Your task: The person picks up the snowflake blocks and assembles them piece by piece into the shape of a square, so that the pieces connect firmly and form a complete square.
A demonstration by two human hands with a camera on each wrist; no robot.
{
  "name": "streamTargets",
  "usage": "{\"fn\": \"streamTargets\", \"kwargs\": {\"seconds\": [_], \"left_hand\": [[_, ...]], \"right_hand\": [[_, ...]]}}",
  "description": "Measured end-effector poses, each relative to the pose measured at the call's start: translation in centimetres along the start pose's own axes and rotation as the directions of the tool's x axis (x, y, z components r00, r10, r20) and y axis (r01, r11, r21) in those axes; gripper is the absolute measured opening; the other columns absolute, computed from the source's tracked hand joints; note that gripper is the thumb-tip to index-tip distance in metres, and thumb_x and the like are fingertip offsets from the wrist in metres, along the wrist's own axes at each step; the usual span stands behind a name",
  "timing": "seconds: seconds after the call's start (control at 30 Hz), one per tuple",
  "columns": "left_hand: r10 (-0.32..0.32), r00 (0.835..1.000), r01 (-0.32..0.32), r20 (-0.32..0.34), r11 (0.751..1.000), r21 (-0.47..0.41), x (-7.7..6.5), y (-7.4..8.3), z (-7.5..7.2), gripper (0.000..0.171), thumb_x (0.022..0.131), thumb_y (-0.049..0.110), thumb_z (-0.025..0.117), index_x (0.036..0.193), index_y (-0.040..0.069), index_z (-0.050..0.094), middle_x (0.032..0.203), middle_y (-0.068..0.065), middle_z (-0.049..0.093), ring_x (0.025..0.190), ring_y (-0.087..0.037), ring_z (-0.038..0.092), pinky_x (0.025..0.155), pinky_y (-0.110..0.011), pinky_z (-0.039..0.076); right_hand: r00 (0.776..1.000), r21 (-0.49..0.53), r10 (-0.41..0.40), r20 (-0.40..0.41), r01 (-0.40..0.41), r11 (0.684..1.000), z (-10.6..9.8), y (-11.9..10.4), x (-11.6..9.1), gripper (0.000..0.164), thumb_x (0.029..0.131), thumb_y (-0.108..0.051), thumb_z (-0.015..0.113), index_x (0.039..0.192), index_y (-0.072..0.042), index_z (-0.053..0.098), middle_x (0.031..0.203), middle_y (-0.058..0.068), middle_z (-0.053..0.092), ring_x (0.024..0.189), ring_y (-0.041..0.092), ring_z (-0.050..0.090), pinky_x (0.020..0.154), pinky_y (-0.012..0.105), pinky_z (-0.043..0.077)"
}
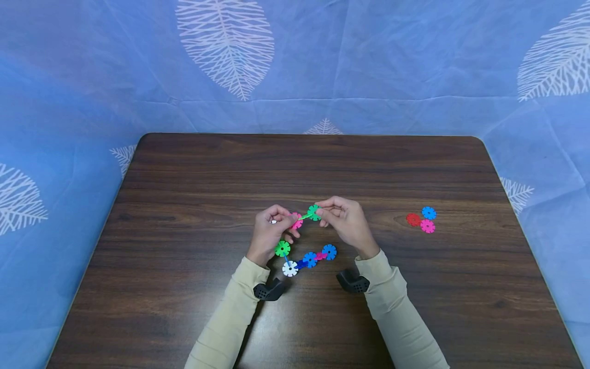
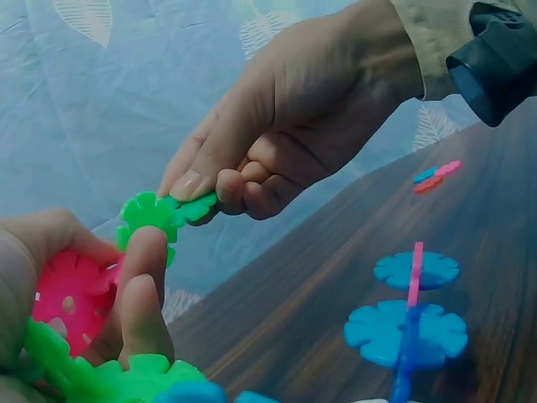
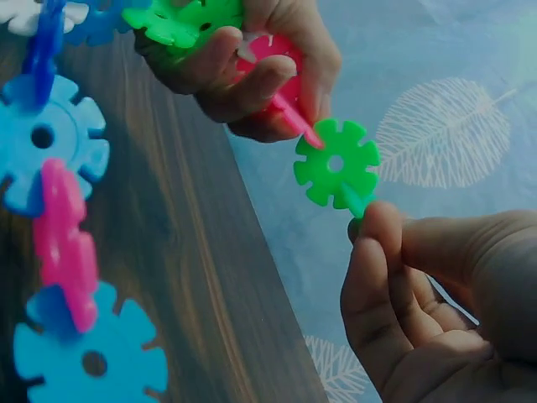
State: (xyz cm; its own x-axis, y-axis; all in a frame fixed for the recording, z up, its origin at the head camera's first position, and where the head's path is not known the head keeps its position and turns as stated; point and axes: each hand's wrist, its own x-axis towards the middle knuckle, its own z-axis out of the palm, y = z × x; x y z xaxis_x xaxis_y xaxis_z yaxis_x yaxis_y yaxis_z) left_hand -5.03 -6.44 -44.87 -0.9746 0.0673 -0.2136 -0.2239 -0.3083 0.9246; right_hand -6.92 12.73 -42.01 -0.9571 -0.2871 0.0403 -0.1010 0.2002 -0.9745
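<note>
Discs (image 1: pixel 310 260) green, pink, blue, white, red; cloth (image 1: pixel 392 61) blue, white-leafed.

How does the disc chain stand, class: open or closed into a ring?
Open: a gap separates its blue end disc from the green disc pinched by the right hand.

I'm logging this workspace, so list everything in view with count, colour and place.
Table: one, dark brown, below the hands
Cloth: number of pieces unclear, blue with white leaf prints, around the table
Red disc: one, red, table's right side
Blue disc: one, blue, same cluster
Pink disc: one, pink, same cluster
Chain of discs: total unclear, partly hidden; green, white, blue, pink; at both hands and between wrists
Wrist cameras: two, black, one per wrist
Sleeves: two, beige, forearms
Left hand: one, bare, holding chain
Right hand: one, bare, pinching green piece
</note>
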Motion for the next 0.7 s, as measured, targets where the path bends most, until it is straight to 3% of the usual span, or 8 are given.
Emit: {"fn": "streamTargets", "kwargs": {"seconds": [0.13,0.3,0.5,0.6,0.7], "left_hand": [[0.003,1.000,-0.003,0.000,1.000,-0.007,0.0,0.0,0.1,0.009,0.085,-0.003,0.062,0.081,0.002,0.054,0.064,0.000,0.067,0.048,-0.013,0.064,0.044,-0.024,0.053],[-0.054,0.998,0.055,0.026,0.997,-0.046,-0.1,0.0,-0.1,0.008,0.087,0.001,0.062,0.087,-0.003,0.056,0.076,-0.004,0.071,0.066,-0.018,0.072,0.065,-0.030,0.060],[-0.130,0.991,0.131,0.023,0.986,-0.099,-0.2,0.3,-0.3,0.011,0.087,-0.001,0.060,0.078,0.005,0.058,0.078,-0.003,0.071,0.075,-0.017,0.073,0.083,-0.036,0.057],[-0.184,0.983,0.185,0.018,0.970,-0.156,-0.3,0.5,-0.2,0.019,0.087,-0.002,0.060,0.072,0.009,0.059,0.078,-0.001,0.071,0.074,-0.014,0.072,0.081,-0.034,0.058],[-0.238,0.971,0.238,0.025,0.954,-0.180,-0.5,0.7,0.0,0.024,0.086,-0.001,0.060,0.067,0.014,0.060,0.074,0.002,0.069,0.067,-0.009,0.066,0.065,-0.023,0.056]], "right_hand": [[1.000,-0.034,0.011,-0.008,-0.011,0.999,-0.1,-0.2,0.1,0.019,0.090,-0.004,0.062,0.104,0.007,0.065,0.097,0.024,0.069,0.064,0.008,0.063,0.064,0.029,0.058],[0.999,-0.092,0.040,-0.017,-0.041,0.995,-0.1,-0.6,0.0,0.022,0.089,-0.009,0.064,0.107,0.004,0.066,0.093,0.021,0.069,0.067,0.013,0.064,0.067,0.036,0.058],[0.999,-0.109,0.040,0.002,-0.039,0.993,-0.2,-0.9,-0.2,0.023,0.090,-0.012,0.063,0.109,0.001,0.066,0.092,0.017,0.068,0.074,0.028,0.067,0.068,0.035,0.058],[1.000,-0.136,0.022,0.002,-0.021,0.991,-0.1,-1.2,-0.2,0.021,0.090,-0.011,0.064,0.108,0.000,0.066,0.089,0.015,0.069,0.074,0.030,0.067,0.065,0.031,0.057],[1.000,-0.192,-0.010,-0.002,0.009,0.981,-0.2,-1.6,-0.1,0.019,0.090,-0.011,0.064,0.107,-0.002,0.068,0.085,0.012,0.070,0.073,0.029,0.066,0.058,0.024,0.053]]}}
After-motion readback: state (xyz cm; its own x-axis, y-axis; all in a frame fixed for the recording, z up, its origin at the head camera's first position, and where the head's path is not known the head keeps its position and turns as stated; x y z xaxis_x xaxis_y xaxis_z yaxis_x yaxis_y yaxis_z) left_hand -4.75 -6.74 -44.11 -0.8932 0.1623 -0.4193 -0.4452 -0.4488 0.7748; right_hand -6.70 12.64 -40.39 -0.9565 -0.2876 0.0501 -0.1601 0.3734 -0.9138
